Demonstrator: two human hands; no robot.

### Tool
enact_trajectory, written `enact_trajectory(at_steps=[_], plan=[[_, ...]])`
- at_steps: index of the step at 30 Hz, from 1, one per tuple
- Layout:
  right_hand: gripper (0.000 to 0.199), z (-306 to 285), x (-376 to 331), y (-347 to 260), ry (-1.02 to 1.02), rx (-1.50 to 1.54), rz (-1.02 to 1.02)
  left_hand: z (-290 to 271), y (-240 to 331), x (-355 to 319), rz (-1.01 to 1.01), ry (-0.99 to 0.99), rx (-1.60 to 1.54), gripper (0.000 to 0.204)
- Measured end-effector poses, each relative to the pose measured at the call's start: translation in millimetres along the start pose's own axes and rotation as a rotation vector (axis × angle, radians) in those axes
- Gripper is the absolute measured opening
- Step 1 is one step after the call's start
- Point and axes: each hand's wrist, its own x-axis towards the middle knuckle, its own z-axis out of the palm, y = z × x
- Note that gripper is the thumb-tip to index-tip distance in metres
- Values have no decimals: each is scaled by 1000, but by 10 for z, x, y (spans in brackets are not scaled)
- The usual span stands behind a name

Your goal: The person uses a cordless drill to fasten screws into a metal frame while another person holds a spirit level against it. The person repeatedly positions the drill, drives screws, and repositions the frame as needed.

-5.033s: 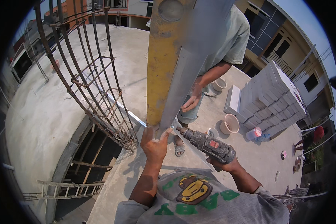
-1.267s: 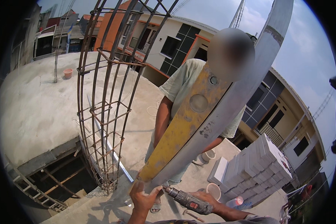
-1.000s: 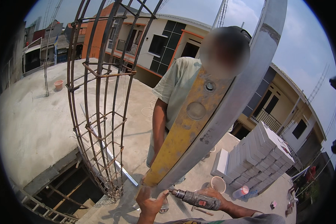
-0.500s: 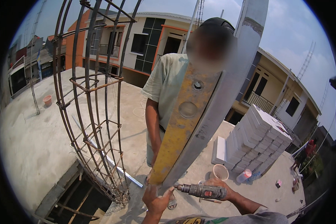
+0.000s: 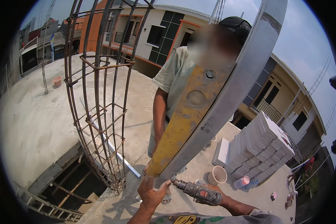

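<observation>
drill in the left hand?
No, the drill is gripped by the right hand, while the left hand grips the base of the grey post.

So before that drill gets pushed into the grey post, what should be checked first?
1. Left hand steadying the grey post: ok, it grips the lower end.
2. Right hand holding the drill: ok.
3. Drill tip touching the post: cannot tell.
4. Yellow level flat against the post: ok.
5. Co-worker's hand away from the drill tip: not ok, it is close by.
</observation>
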Motion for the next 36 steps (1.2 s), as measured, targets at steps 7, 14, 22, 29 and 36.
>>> enact_trajectory(at_steps=[7,14,22,29,36], plan=[[66,121,-33,-51,276,-7,68,70,55,-32,-2,93,25,53],[63,297,-90,-64,340,210,108,69,69,11,32,114,44,54],[46,97,-129,99,-151,580,348,39,86,1,-15,109,-6,49],[47,200,-138,22,-78,728,344,55,59,-21,-46,82,14,51],[50,201,-116,-108,-64,842,443,66,34,-15,12,94,26,48]])
